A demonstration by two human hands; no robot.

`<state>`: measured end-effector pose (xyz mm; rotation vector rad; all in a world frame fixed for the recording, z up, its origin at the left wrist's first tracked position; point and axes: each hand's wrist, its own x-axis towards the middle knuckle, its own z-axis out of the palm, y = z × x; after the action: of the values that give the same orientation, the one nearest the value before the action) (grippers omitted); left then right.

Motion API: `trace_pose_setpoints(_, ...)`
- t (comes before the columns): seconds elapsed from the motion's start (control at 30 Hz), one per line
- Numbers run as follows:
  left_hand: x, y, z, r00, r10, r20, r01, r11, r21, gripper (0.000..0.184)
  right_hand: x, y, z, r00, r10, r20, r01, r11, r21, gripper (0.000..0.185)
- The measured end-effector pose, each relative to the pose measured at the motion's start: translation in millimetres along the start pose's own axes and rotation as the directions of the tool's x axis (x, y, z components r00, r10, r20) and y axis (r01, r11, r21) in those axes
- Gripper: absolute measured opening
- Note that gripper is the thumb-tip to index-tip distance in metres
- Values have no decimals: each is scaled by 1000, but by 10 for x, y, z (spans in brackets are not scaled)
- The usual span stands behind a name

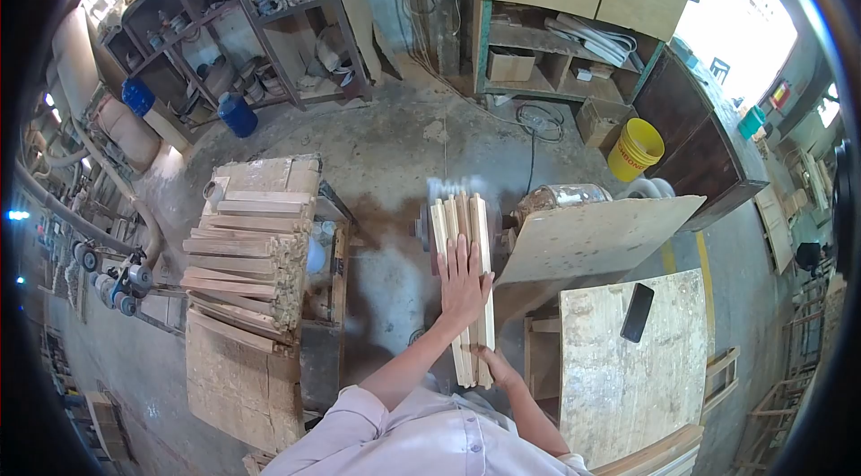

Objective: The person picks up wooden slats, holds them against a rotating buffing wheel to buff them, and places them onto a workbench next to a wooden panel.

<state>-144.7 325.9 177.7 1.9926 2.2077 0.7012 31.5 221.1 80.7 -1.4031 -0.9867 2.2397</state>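
Observation:
A bundle of several pale wooden strips is held lengthwise in front of my body, far ends pointing away from me. My left hand lies flat on top of the strips, fingers stretched out and slightly apart. Around the near end, my right hand grips the strips from the right side, its fingers partly hidden beneath. At the far ends of the strips is a blurred, whitish machine part, apparently spinning, on a shaft beside a dusty motor.
To the left, a stand carries a row of wooden strips. A board leans by the motor. On the right, a phone lies on a worn tabletop. A yellow bucket and hose are farther back.

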Motion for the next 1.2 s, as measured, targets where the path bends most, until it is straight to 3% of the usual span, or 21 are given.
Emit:
trace_pose_setpoints(0.33,-176,26,-92,998,14,65,-13,1000,-9,82,-232,6,104,994,60,91,-70,992,107,63)
trace_pose_setpoints(0.43,98,-20,-159,997,67,37,-66,998,-20,85,-56,-140,101,960,196,201,-243,939,245,69)
trace_pose_setpoints(0.53,525,-48,-216,996,88,-30,-90,995,-48,89,233,-517,180,784,-90,614,-262,849,459,82)
trace_pose_setpoints(0.63,907,-109,-193,996,77,-45,-78,997,-26,94,513,-764,219,722,-164,672,-360,740,567,91)
trace_pose_setpoints(0.67,981,-133,-178,996,73,-44,-73,997,-15,94,540,-829,243,768,-127,628,-337,754,564,94)
trace_pose_setpoints(0.8,991,-129,-131,995,71,-75,-76,994,-72,98,476,-839,312,775,-172,608,-271,779,566,96)
trace_pose_setpoints(0.9,763,-40,-172,998,64,-15,-65,995,-74,99,280,-658,326,743,-201,638,-305,748,590,96)
trace_pose_setpoints(0.93,667,-8,-193,998,62,0,-62,996,-63,99,45,-757,426,830,-115,546,-242,807,539,91)
trace_pose_setpoints(1.03,405,95,-252,998,59,32,-58,997,-46,98,-91,-445,365,784,-113,611,-307,784,539,91)
trace_pose_setpoints(1.07,320,132,-275,998,58,34,-56,997,-51,98,-192,-361,354,836,-56,546,-324,753,572,90)
trace_pose_setpoints(1.2,125,172,-246,998,68,20,-68,998,-8,98,-302,-188,293,827,-61,559,-355,714,603,86)
